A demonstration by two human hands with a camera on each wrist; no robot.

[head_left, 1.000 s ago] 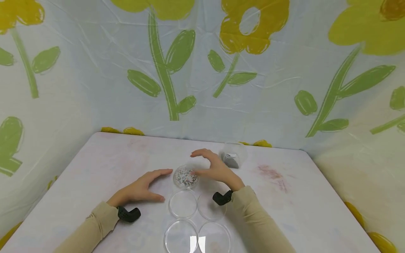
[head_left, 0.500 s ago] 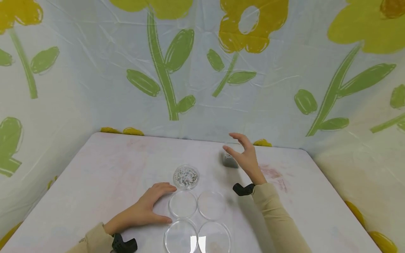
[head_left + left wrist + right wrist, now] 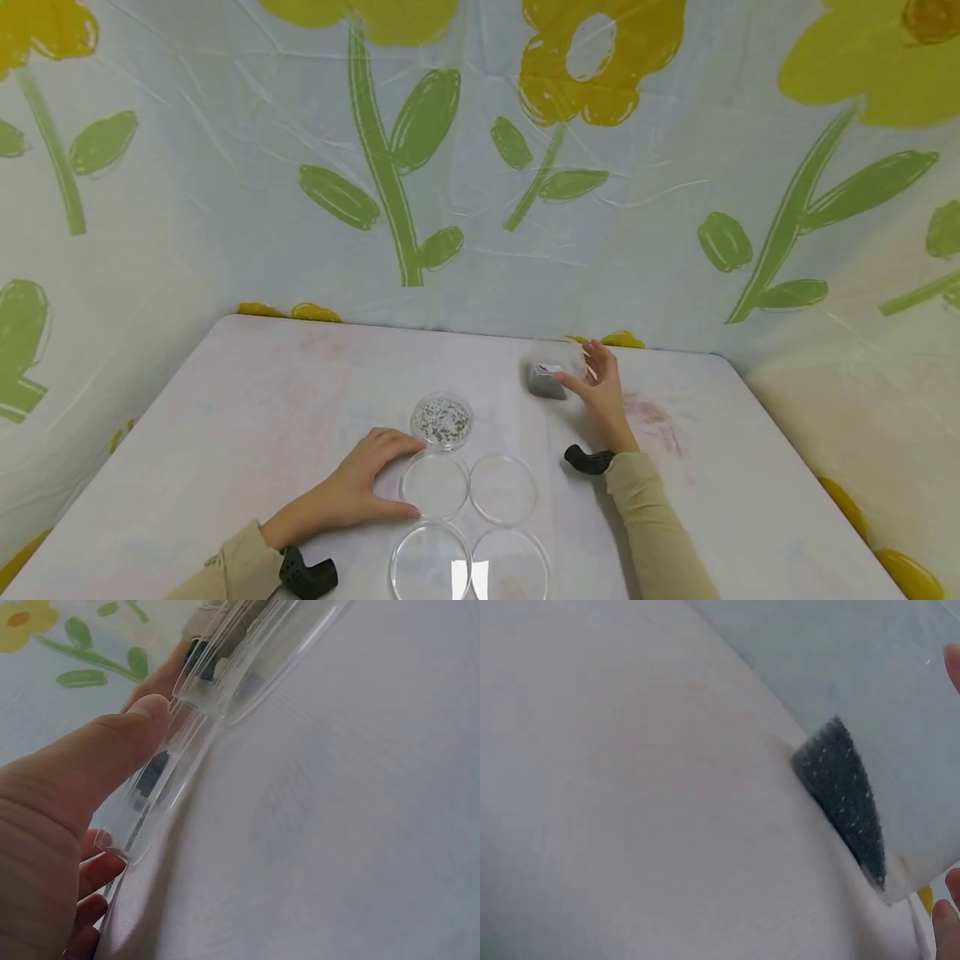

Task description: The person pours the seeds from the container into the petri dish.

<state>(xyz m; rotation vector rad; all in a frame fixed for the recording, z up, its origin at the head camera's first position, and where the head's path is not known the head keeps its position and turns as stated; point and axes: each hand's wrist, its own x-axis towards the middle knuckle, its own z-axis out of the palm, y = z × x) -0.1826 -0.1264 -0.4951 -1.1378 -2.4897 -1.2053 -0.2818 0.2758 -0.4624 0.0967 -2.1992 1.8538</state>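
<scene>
At the back of the table my right hand (image 3: 602, 396) grips the right side of a clear container (image 3: 558, 352), thumb in front and fingers behind. Dark grey, white-flecked material (image 3: 844, 799) fills the container's lower part. My left hand (image 3: 367, 483) curves round the left edge of an unfilled petri dish (image 3: 435, 486). In the left wrist view its thumb (image 3: 154, 709) lies at the rim, with the other fingers across the dish. Just beyond it is a petri dish of dark and pale specks (image 3: 442, 420).
Beside the left hand's dish lies another clear petri dish (image 3: 503, 489). Two more, a front left dish (image 3: 405, 546) and a front right dish (image 3: 510, 550), lie nearer the table's front. A flower-printed cloth (image 3: 480, 275) hangs behind the table (image 3: 300, 383).
My right hand has gone from beside the speckled dish to the clear container at the back right. My left hand has shifted toward the front and right, to the petri dish.
</scene>
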